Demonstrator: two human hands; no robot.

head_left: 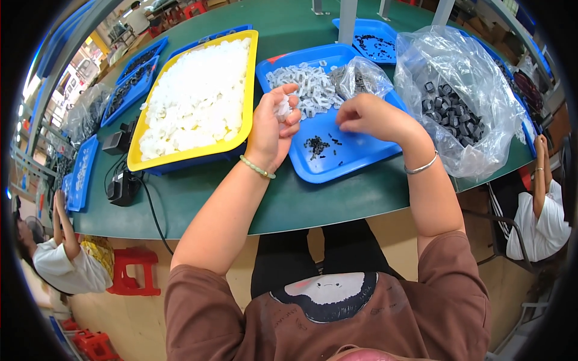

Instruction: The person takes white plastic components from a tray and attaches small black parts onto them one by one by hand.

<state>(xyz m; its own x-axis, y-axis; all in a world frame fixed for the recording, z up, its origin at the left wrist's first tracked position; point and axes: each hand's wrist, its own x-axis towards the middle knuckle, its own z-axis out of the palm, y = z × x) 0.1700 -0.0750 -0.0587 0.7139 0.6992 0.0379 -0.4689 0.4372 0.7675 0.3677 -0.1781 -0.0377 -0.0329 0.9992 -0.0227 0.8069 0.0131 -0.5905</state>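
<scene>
My left hand (271,129) is turned palm up, its fingers curled round several small white plastic pieces (283,108). Over the middle of a blue tray (319,173) my right hand (374,117) has its fingers bent together, palm down; whatever is between the fingertips is hidden. In that tray lie a heap of translucent whitish plastic pieces (307,84), a small pile of tiny black parts (315,146) and a clear bag of small dark parts (356,81). Left of my left hand, a yellow tray (253,78) is heaped with white pieces (192,99).
Right of the blue tray sits a big clear plastic bag (497,114) of black blocky parts (454,111). Another blue tray (376,30) with tiny black parts stands behind a grey post (347,21). A black device (122,188) with a cable is at left. People work at both sides.
</scene>
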